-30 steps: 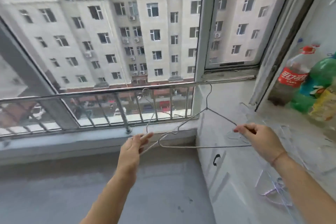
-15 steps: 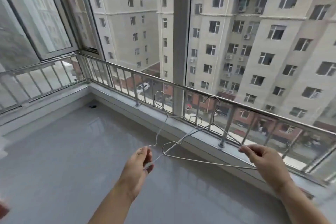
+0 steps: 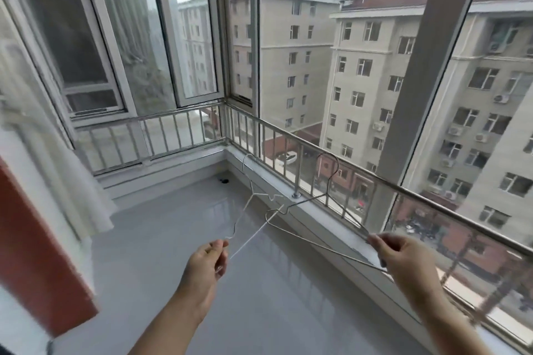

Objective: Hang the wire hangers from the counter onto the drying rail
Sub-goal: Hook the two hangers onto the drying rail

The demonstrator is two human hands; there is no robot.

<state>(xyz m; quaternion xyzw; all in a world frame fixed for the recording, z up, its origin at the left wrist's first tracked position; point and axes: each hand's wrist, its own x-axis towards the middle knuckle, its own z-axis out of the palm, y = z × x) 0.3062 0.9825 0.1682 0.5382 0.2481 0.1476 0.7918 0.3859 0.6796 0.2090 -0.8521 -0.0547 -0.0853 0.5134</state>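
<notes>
Head view: a wide grey glossy floor (image 3: 259, 297) lies open beneath both hands, bounded ahead by a steel balcony railing (image 3: 375, 179). The left hand (image 3: 204, 265) pinches a thin pale wire hanger (image 3: 253, 235); the right hand (image 3: 403, 259) pinches a grey wire hanger (image 3: 317, 241), hook near the rail.

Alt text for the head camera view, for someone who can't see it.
The left hand pinches a white wire hanger and the right hand a silver wire hanger, hooks aimed toward a balcony railing; neither is hung yet. Apartment blocks stand outside.
</notes>
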